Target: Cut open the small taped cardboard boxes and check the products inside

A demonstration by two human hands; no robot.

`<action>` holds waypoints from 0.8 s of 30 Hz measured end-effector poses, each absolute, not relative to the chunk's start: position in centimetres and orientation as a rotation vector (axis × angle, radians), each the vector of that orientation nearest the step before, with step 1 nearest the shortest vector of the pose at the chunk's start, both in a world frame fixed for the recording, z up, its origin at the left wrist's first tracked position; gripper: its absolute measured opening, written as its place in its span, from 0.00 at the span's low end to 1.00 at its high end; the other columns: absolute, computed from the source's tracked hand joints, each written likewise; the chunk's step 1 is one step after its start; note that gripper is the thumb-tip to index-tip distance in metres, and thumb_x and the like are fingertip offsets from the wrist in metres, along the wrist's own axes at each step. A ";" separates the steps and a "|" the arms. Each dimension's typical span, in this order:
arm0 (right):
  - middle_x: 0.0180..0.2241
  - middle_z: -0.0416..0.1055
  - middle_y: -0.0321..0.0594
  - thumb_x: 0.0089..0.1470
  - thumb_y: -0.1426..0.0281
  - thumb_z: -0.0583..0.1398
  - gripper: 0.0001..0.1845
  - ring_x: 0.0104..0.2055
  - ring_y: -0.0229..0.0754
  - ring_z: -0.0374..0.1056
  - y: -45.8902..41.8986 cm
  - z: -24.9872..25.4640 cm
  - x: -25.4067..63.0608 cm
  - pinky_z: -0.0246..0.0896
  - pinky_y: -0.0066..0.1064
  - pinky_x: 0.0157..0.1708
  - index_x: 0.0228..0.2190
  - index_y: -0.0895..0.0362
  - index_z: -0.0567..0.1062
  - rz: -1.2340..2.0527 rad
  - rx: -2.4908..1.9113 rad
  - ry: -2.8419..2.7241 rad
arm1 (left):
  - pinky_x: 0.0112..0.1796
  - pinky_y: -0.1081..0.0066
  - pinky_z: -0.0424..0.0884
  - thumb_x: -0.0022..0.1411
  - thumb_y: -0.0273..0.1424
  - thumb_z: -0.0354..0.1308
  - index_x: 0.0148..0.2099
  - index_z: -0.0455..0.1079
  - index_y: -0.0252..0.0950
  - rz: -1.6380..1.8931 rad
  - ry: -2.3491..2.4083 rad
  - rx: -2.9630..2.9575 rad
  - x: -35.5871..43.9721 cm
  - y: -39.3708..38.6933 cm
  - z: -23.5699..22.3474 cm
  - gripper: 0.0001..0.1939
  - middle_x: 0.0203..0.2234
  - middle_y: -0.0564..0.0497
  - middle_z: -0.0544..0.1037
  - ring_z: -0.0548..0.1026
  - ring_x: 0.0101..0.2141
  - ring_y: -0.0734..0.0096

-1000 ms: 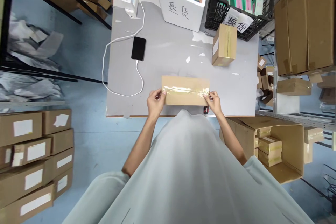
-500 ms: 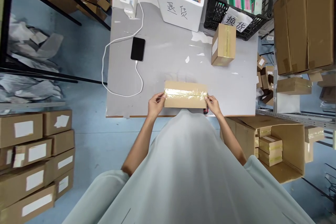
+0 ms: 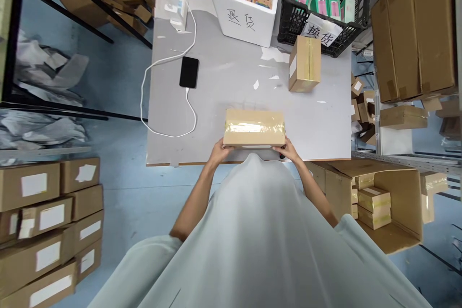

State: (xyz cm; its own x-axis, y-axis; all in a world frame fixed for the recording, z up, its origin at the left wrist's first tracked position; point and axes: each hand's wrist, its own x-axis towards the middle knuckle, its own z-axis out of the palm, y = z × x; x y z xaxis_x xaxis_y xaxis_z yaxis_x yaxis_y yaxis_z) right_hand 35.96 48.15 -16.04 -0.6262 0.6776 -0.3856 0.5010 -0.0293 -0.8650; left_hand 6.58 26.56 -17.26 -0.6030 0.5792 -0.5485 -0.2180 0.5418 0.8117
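So both hands, left hand (image 3: 221, 152) and right hand (image 3: 287, 150), have fingers clamped on the near corners of a long brown cardboard box (image 3: 254, 127) with shiny tape on top. It's by the near edge of the grey tabletop (image 3: 231, 79); can't tell if it's resting or lifted. Further back, a flat black rectangular device (image 3: 189, 72) on the left, a smaller brown taped carton (image 3: 305, 64) on the right. Behind those, a white bin (image 3: 245, 21) and a black plastic lattice crate (image 3: 288, 21).
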 end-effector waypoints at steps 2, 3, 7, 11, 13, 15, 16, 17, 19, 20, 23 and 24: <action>0.64 0.79 0.53 0.53 0.40 0.75 0.42 0.68 0.61 0.72 48.6 -15.1 35.9 0.71 0.51 0.70 0.59 0.53 0.85 1.748 -1.292 -1.992 | 0.66 0.47 0.76 0.51 0.43 0.74 0.51 0.86 0.38 1.182 1.881 0.323 6.0 26.6 -16.4 0.26 0.53 0.42 0.90 0.82 0.61 0.38; 0.65 0.79 0.53 0.55 0.38 0.73 0.41 0.68 0.60 0.73 48.9 -14.6 35.8 0.71 0.50 0.70 0.59 0.53 0.86 1.758 -1.286 -1.965 | 0.67 0.49 0.76 0.53 0.45 0.73 0.53 0.86 0.37 1.200 1.865 0.336 5.7 26.6 -15.9 0.27 0.54 0.42 0.90 0.81 0.62 0.40; 0.56 0.85 0.50 0.64 0.35 0.66 0.38 0.58 0.57 0.79 50.1 -12.9 34.6 0.74 0.49 0.66 0.54 0.54 0.88 1.751 -1.358 -1.982 | 0.61 0.54 0.80 0.61 0.53 0.70 0.58 0.86 0.35 1.258 1.842 0.349 5.0 27.2 -14.2 0.32 0.56 0.39 0.89 0.83 0.58 0.44; 0.49 0.89 0.49 0.64 0.34 0.66 0.38 0.52 0.55 0.82 50.5 -12.6 32.9 0.78 0.46 0.59 0.50 0.55 0.89 1.805 -1.449 -1.981 | 0.60 0.56 0.80 0.65 0.56 0.69 0.59 0.85 0.35 1.257 1.889 0.330 5.1 28.1 -14.0 0.33 0.54 0.39 0.89 0.84 0.57 0.47; 0.49 0.89 0.49 0.63 0.34 0.67 0.39 0.51 0.54 0.83 50.4 -12.9 32.3 0.79 0.45 0.58 0.51 0.55 0.89 1.851 -1.483 -1.955 | 0.59 0.55 0.80 0.65 0.56 0.69 0.56 0.85 0.34 1.237 1.911 0.293 5.2 28.4 -14.5 0.31 0.51 0.39 0.89 0.84 0.56 0.46; 0.49 0.90 0.49 0.63 0.33 0.67 0.39 0.52 0.55 0.83 50.1 -13.4 32.0 0.79 0.46 0.59 0.52 0.55 0.89 1.855 -1.513 -1.957 | 0.59 0.55 0.80 0.65 0.55 0.69 0.54 0.84 0.34 1.225 1.923 0.265 5.3 28.6 -15.1 0.30 0.50 0.38 0.89 0.84 0.55 0.46; 0.50 0.89 0.49 0.63 0.33 0.67 0.40 0.52 0.55 0.83 50.1 -13.7 32.0 0.79 0.47 0.60 0.52 0.54 0.89 1.852 -1.512 -1.964 | 0.59 0.54 0.80 0.66 0.56 0.69 0.54 0.84 0.35 1.228 1.925 0.261 5.4 28.6 -15.4 0.30 0.50 0.38 0.89 0.84 0.55 0.46; 0.51 0.89 0.50 0.63 0.32 0.67 0.40 0.54 0.55 0.83 50.0 -13.9 32.1 0.78 0.48 0.62 0.53 0.54 0.88 1.854 -1.497 -1.966 | 0.60 0.54 0.80 0.67 0.56 0.69 0.54 0.84 0.35 1.240 1.924 0.264 5.5 28.5 -15.6 0.30 0.50 0.38 0.89 0.84 0.56 0.46; 0.55 0.88 0.51 0.66 0.31 0.62 0.42 0.56 0.55 0.82 49.9 -14.6 32.7 0.77 0.50 0.64 0.56 0.54 0.87 1.883 -1.445 -1.930 | 0.63 0.54 0.79 0.70 0.58 0.66 0.55 0.83 0.35 1.281 1.917 0.265 5.6 28.1 -16.1 0.30 0.52 0.37 0.89 0.83 0.59 0.47; 0.56 0.87 0.52 0.69 0.31 0.58 0.43 0.57 0.55 0.82 49.9 -14.9 33.1 0.77 0.51 0.64 0.58 0.54 0.86 1.893 -1.430 -1.895 | 0.64 0.53 0.78 0.72 0.59 0.64 0.55 0.83 0.35 1.304 1.912 0.244 5.6 27.8 -16.3 0.31 0.54 0.36 0.88 0.82 0.61 0.47; 0.59 0.85 0.56 0.73 0.34 0.49 0.45 0.58 0.53 0.83 49.8 -15.9 34.7 0.80 0.51 0.61 0.63 0.56 0.82 1.826 -1.459 -1.886 | 0.65 0.48 0.78 0.77 0.57 0.57 0.60 0.81 0.34 1.331 1.920 0.102 5.5 26.8 -17.0 0.32 0.61 0.32 0.85 0.82 0.63 0.47; 0.58 0.85 0.57 0.72 0.37 0.50 0.44 0.57 0.53 0.83 49.7 -16.2 35.2 0.80 0.51 0.60 0.64 0.56 0.82 1.787 -1.471 -1.919 | 0.66 0.47 0.78 0.77 0.54 0.57 0.61 0.81 0.34 1.323 1.931 0.057 5.5 26.5 -17.2 0.30 0.62 0.31 0.84 0.82 0.63 0.46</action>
